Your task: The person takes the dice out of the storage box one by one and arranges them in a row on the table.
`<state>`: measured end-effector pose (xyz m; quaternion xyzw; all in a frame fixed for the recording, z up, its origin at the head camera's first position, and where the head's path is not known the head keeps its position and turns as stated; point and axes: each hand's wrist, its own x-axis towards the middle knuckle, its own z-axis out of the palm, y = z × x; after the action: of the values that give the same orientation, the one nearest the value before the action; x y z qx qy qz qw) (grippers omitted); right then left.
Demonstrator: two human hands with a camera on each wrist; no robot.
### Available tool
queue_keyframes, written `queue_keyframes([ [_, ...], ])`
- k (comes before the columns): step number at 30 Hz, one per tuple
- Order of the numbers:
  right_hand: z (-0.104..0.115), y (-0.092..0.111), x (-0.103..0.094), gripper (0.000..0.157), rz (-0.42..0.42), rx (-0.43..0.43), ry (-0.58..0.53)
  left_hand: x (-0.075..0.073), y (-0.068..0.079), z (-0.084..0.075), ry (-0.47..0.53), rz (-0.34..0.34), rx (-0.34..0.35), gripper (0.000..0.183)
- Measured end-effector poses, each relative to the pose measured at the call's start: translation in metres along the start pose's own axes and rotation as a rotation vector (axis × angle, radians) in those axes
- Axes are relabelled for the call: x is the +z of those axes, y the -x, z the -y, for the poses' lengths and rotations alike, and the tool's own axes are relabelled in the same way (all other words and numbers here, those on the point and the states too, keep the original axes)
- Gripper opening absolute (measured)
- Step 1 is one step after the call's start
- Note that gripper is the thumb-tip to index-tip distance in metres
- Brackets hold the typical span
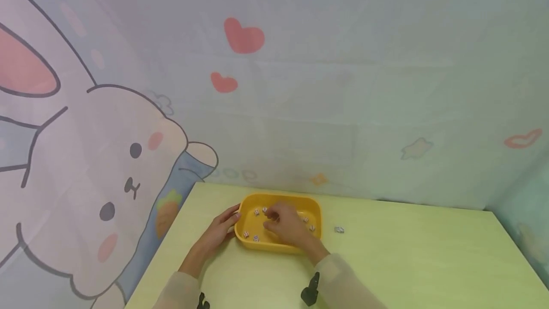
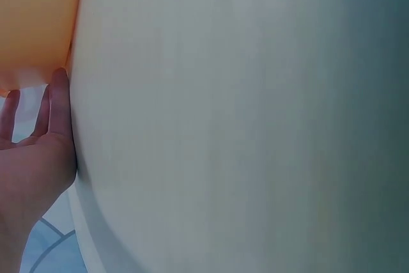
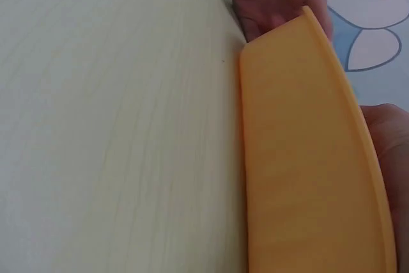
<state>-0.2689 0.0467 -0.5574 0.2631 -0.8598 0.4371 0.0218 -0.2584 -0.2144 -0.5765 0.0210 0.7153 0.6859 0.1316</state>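
Observation:
A yellow tray (image 1: 274, 246) with raised sides stands on the table, holding several small white dice (image 1: 256, 238). At the tray's left end, my left hand (image 1: 219, 229) touches the outer wall with mostly straight fingers, its thumb at the rim. My right hand (image 1: 286, 223) reaches over the near side into the tray. Its thumb and bent forefinger are apart, close to a die (image 1: 264, 210); the palm is hidden. In the left wrist view, the fingers of my left hand (image 2: 35, 158) meet the tray's end (image 2: 38, 23). The tray's side wall (image 3: 300, 158) partly hides my right hand (image 3: 391, 151).
A white die or pair of dice (image 1: 339, 229) lies on the table (image 1: 411, 256) right of the tray. Behind the table hangs a cloth backdrop (image 1: 291, 108) printed with a rabbit and hearts. The table's far edge runs just behind the tray.

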Motion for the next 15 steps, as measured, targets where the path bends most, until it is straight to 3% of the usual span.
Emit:
queue_keyframes([
  [6,-0.0065,0.0022,0.0095,0.018,0.033,-0.008,0.083,0.0002,0.0057,0.0018,-0.002,0.008,-0.009,0.059],
  [15,-0.0031,-0.0009,0.0063,0.02,0.101,0.053,0.121,-0.0005,0.0007,-0.0015,-0.022,0.017,-0.001,0.06],
])
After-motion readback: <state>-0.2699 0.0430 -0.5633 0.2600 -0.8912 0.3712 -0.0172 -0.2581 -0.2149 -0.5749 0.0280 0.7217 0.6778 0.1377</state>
